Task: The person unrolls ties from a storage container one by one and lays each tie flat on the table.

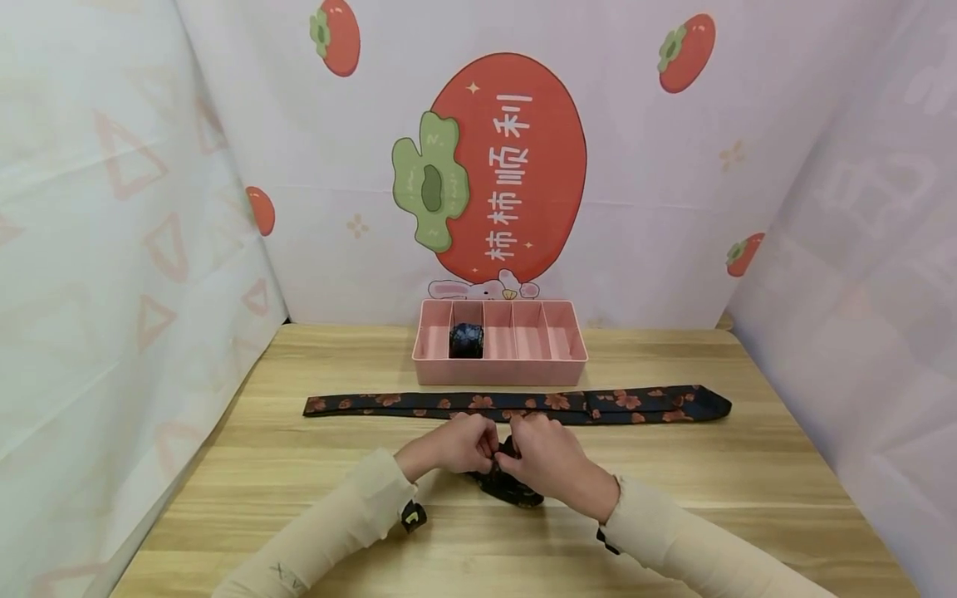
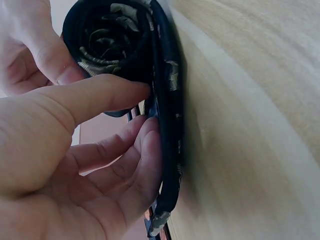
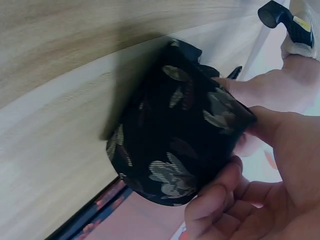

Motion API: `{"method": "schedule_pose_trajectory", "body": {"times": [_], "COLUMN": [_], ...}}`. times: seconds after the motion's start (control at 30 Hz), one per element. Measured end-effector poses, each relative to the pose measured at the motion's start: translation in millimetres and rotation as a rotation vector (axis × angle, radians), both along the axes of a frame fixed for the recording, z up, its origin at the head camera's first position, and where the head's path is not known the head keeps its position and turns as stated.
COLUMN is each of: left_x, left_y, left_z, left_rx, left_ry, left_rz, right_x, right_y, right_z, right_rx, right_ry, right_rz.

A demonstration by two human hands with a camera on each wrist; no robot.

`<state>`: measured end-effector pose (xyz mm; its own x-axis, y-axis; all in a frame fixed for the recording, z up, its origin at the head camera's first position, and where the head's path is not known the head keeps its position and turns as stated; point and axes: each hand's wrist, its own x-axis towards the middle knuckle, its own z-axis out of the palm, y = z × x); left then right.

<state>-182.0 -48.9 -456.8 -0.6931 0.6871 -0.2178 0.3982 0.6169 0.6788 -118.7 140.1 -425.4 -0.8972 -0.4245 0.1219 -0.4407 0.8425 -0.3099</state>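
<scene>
A dark necktie (image 1: 516, 493) with pale and brownish flowers is partly rolled into a coil on the table, between both hands. In the left wrist view the coil (image 2: 107, 37) shows its spiral end, with a loose flat length running below it. My left hand (image 1: 462, 444) pinches the tie where the coil meets that length, thumb against the underside of the roll. My right hand (image 1: 552, 461) grips the coil from the other side. Its thumb and curled fingers lie on the edge of the roll (image 3: 170, 135) in the right wrist view.
Beyond the hands, a dark necktie with orange-red flowers (image 1: 557, 402) lies stretched across the wooden table (image 1: 314, 482). Behind it stands a pink compartment box (image 1: 501, 373). A dark blue rolled necktie (image 1: 467, 340) sits in its second compartment from the left. Printed cloth hangs around the table.
</scene>
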Motion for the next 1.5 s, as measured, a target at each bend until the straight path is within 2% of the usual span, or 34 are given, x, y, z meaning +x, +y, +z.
{"method": "schedule_pose_trajectory", "body": {"times": [0.13,0.33,0.53,0.67,0.9,1.07,1.3,1.5], "left_x": [3.0,6.7,8.8,8.8,6.5,3.4,4.0,5.0], "left_y": [0,-1,-4,-5,-6,-9,-9,-10], "left_z": [0.5,-1.0,-4.6,-6.7,-10.4,-12.8,-13.1,-10.5], "left_rx": [-0.002,-0.039,-0.045,-0.045,-0.042,-0.038,-0.020,-0.013], "left_ry": [0.022,0.095,0.136,0.155,0.161,0.161,0.137,0.120], "left_rz": [0.007,0.042,0.095,0.116,0.120,0.122,0.126,0.143], "right_x": [-1.9,-5.4,-8.6,-11.0,-15.1,-17.5,-16.2,-11.8], "right_y": [2,5,9,10,5,-11,-20,-10], "right_z": [-4.5,-13.4,-16.2,-15.8,-4.9,-1.8,-9.3,-6.0], "right_rx": [-0.026,0.017,0.034,0.043,-0.001,0.048,0.184,0.166], "right_ry": [0.046,0.169,0.217,0.200,0.083,0.114,0.155,0.063], "right_rz": [0.024,0.088,0.104,0.105,0.094,0.074,-0.006,-0.075]}}
